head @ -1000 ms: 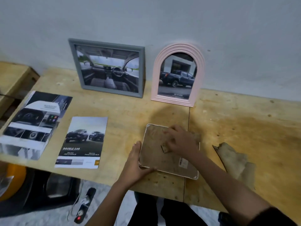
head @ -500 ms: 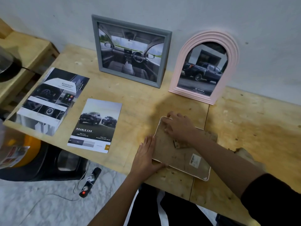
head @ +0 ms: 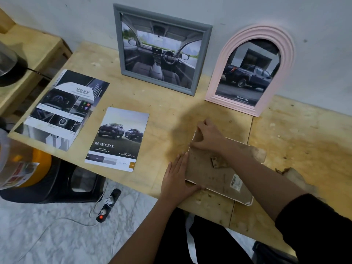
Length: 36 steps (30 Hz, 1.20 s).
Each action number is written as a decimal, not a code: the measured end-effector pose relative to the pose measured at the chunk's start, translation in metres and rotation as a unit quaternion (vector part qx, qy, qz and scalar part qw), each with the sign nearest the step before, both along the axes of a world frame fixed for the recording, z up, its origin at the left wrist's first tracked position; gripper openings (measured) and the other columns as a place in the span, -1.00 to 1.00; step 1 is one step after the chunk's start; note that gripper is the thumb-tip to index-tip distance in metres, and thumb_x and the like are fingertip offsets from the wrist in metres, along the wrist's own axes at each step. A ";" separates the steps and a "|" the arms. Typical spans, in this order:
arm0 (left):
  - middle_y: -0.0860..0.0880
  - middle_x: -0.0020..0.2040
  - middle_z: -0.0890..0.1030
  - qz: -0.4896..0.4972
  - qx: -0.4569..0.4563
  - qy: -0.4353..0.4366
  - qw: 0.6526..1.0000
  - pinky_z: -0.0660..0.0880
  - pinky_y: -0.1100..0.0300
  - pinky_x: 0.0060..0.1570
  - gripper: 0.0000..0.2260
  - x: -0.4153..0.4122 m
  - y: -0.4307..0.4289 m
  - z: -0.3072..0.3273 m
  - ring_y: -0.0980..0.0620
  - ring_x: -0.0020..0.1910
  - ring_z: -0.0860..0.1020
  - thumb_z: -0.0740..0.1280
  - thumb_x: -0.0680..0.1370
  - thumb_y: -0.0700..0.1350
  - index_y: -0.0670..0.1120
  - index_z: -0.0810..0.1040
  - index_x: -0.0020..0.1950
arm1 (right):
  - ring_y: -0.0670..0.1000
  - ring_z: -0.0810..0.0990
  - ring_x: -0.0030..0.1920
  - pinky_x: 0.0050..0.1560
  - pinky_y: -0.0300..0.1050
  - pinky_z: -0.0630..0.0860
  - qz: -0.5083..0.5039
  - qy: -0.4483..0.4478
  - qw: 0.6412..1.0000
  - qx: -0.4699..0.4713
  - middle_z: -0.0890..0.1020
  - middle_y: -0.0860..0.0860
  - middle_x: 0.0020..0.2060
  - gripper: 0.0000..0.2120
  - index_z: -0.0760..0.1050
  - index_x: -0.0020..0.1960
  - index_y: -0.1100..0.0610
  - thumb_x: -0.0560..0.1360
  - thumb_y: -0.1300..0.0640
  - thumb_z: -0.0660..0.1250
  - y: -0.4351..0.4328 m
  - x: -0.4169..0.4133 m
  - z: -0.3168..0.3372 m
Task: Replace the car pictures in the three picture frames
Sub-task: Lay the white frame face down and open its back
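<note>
A white-rimmed picture frame (head: 215, 180) lies face down on the wooden table (head: 171, 115), its brown backing board up. My left hand (head: 177, 178) lies flat against its left edge with straight fingers. My right hand (head: 208, 138) rests on the frame's far left corner, fingers curled at the edge. A grey frame (head: 162, 50) with a car-interior picture and a pink arched frame (head: 249, 71) with a pickup picture lean on the wall. Two car pictures lie on the table: a "Double Cab" sheet (head: 118, 140) and an "Advanced" sheet (head: 62, 109).
A brown piece of board (head: 293, 174) lies right of the face-down frame, partly behind my right arm. A wooden bench (head: 28, 54) stands to the left. On the floor below are a power strip (head: 108, 206), a cable and an orange and black object (head: 38, 168).
The view has swung left and down. My right hand has slid from the middle of the backing board to its far left corner. My left hand stays at the left edge.
</note>
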<state>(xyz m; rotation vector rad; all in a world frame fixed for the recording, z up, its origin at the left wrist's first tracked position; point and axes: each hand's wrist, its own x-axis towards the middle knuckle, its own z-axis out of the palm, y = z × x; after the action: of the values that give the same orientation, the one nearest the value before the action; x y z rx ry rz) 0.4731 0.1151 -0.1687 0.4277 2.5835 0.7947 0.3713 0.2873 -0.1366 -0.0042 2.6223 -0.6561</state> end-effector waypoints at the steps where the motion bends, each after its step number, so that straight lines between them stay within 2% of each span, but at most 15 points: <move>1: 0.09 0.55 0.01 0.006 0.006 -0.001 1.000 -0.16 0.19 0.42 0.00 0.000 0.000 0.000 0.15 0.52 -0.07 0.21 0.26 0.46 0.06 -0.15 0.52 | 0.10 0.39 0.09 0.12 0.07 0.46 -0.004 -0.003 1.000 -0.004 0.32 0.09 0.12 -0.42 0.33 0.13 0.13 0.34 -0.22 0.42 0.000 0.000 -0.001; 5: 0.09 0.53 0.10 0.031 0.031 0.002 0.999 -0.10 0.19 0.43 0.01 0.000 0.000 0.002 0.11 0.52 0.03 0.26 0.22 0.44 0.04 -0.02 0.52 | 0.01 0.34 0.04 0.16 0.06 0.42 -0.017 -0.013 1.000 -0.020 0.27 0.03 0.05 -0.44 0.33 0.11 0.13 0.33 -0.20 0.44 0.001 -0.003 -0.002; 8: 0.10 0.53 0.08 0.032 0.026 -0.002 0.999 -0.08 0.14 0.46 0.04 -0.002 0.000 0.000 0.12 0.52 0.01 0.23 0.19 0.47 0.03 -0.02 0.52 | -0.01 0.32 0.02 0.16 0.07 0.40 -0.021 -0.014 0.999 -0.040 0.24 0.00 0.02 -0.50 0.29 0.01 0.09 0.33 -0.17 0.46 0.002 -0.004 -0.003; 11: 0.09 0.53 0.08 0.032 0.017 -0.004 0.999 -0.08 0.12 0.47 0.05 -0.002 0.001 -0.002 0.11 0.52 0.00 0.19 0.16 0.50 0.02 -0.01 0.53 | -0.01 0.32 0.03 0.12 0.00 0.41 -0.026 -0.007 0.998 -0.052 0.26 0.01 0.04 -0.52 0.33 0.01 0.13 0.34 -0.13 0.47 0.002 -0.004 -0.002; 14: 0.10 0.53 0.08 0.037 0.021 -0.007 0.999 -0.08 0.12 0.46 0.06 -0.002 0.001 -0.002 0.11 0.52 0.01 0.19 0.15 0.51 0.02 0.01 0.52 | 0.00 0.32 0.00 -0.04 -0.14 0.38 -0.026 -0.008 0.997 -0.066 0.31 0.04 0.02 -0.55 0.37 0.02 0.18 0.36 -0.09 0.47 0.004 -0.006 0.001; 16: 0.10 0.53 0.07 0.037 0.019 -0.008 0.999 -0.07 0.11 0.47 0.07 -0.003 0.001 -0.002 0.11 0.52 0.00 0.20 0.15 0.51 0.02 0.00 0.52 | 0.00 0.32 -0.07 -0.23 -0.23 0.27 -0.015 -0.011 0.998 -0.065 0.35 0.01 -0.10 -0.60 0.32 -0.04 0.13 0.38 -0.07 0.46 0.005 -0.007 0.003; 18: 0.10 0.53 0.07 0.037 0.017 -0.009 0.999 -0.06 0.10 0.47 0.07 -0.003 0.001 -0.002 0.11 0.52 0.00 0.20 0.14 0.51 0.03 0.00 0.52 | 0.00 0.32 -0.14 -0.31 -0.24 0.20 -0.010 -0.019 0.998 -0.065 0.34 -0.05 -0.25 -0.62 0.29 -0.08 0.12 0.40 -0.05 0.44 0.005 -0.008 0.005; 20: 0.10 0.53 0.06 0.035 0.016 -0.009 0.999 -0.07 0.11 0.47 0.08 -0.003 0.001 -0.001 0.11 0.52 0.00 0.19 0.13 0.51 0.03 0.00 0.52 | 0.00 0.30 -0.17 -0.33 -0.21 0.18 -0.002 -0.033 0.998 -0.058 0.30 -0.08 -0.31 -0.62 0.28 -0.10 0.13 0.41 -0.05 0.43 0.004 -0.011 0.007; 24: 0.10 0.54 0.03 0.034 0.008 -0.012 0.999 -0.12 0.14 0.46 0.09 -0.003 0.001 -0.002 0.12 0.52 -0.02 0.16 0.12 0.53 0.03 -0.02 0.52 | -0.02 0.33 -0.20 -0.32 -0.20 0.21 -0.039 -0.080 0.995 -0.042 0.37 -0.03 -0.25 -0.64 0.32 -0.11 0.12 0.39 -0.05 0.45 0.002 -0.020 0.010; 28: 0.11 0.54 0.01 0.037 0.005 -0.020 0.999 -0.13 0.16 0.46 0.11 -0.003 0.001 -0.002 0.12 0.52 -0.02 0.17 0.11 0.54 0.04 -0.04 0.52 | -0.07 0.39 -0.24 -0.32 -0.20 0.28 -0.100 -0.131 0.982 -0.094 0.45 -0.06 -0.29 -0.66 0.33 -0.26 0.04 0.33 0.01 0.52 0.008 -0.027 0.013; 34: 0.11 0.53 0.04 0.054 0.027 -0.035 0.998 -0.10 0.14 0.47 0.11 -0.002 0.002 -0.002 0.11 0.51 0.01 0.22 0.08 0.52 0.05 0.00 0.52 | -0.04 0.36 -0.20 -0.27 -0.17 0.26 -0.089 -0.114 0.982 -0.119 0.42 -0.05 -0.26 -0.69 0.34 -0.15 0.08 0.37 0.02 0.47 0.009 -0.023 0.012; 36: 0.12 0.52 0.07 0.065 0.040 -0.039 0.996 -0.06 0.11 0.47 0.12 -0.002 0.003 0.000 0.11 0.50 0.05 0.25 0.06 0.51 0.05 0.03 0.51 | -0.03 0.34 -0.23 -0.28 -0.16 0.26 -0.084 -0.105 0.981 -0.139 0.41 -0.05 -0.29 -0.71 0.32 -0.18 0.06 0.40 0.06 0.45 0.009 -0.023 0.014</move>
<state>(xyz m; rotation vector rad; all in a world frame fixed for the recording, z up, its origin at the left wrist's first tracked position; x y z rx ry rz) 0.4711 0.1181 -0.1687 0.2474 2.5342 0.9434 0.3484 0.2960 -0.1222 0.1933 2.3263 -1.0184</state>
